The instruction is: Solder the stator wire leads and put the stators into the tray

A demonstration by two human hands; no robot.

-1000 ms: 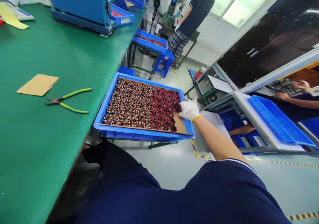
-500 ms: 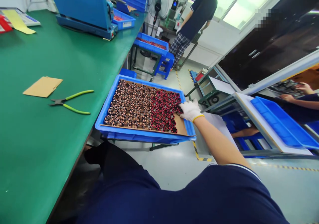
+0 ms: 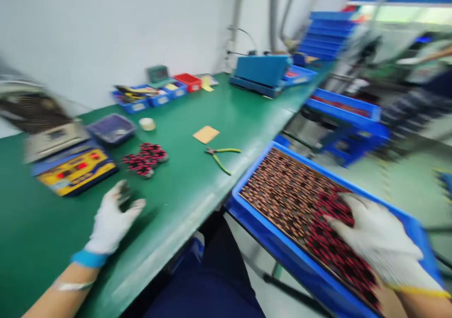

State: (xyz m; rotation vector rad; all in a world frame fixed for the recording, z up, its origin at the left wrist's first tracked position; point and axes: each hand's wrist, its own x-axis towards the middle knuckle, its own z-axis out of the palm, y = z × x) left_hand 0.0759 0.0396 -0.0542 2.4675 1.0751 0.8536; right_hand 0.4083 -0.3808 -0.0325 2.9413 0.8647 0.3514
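My left hand [image 3: 115, 216], in a white glove with a blue cuff, hovers over the green table. Its thumb and fingers are apart, and the fingertips look grey. Just beyond it lies a small cluster of red-and-black ring parts [image 3: 144, 159]. My right hand [image 3: 374, 231], gloved with a yellow cuff, reaches over the blue tray [image 3: 411, 219] at the right. Its thumb and fingertips are around a red part, but blur hides whether they grip it. Copper-coloured ring parts [image 3: 282, 191] fill the tray's left side, red ones [image 3: 332, 233] its right.
Green-handled pliers [image 3: 221, 155] and a cardboard piece [image 3: 205, 134] lie on the table [image 3: 176, 186]. A yellow-and-blue device [image 3: 76, 169], a dark bin [image 3: 112, 128] and a tape roll [image 3: 147, 124] stand left. A blue machine [image 3: 261, 73] stands behind. A blurred person [image 3: 420, 101] is far right.
The view has swung left, bringing my left hand, the device and the red cluster into sight. My right hand has shifted from the red parts' right edge inward over them.
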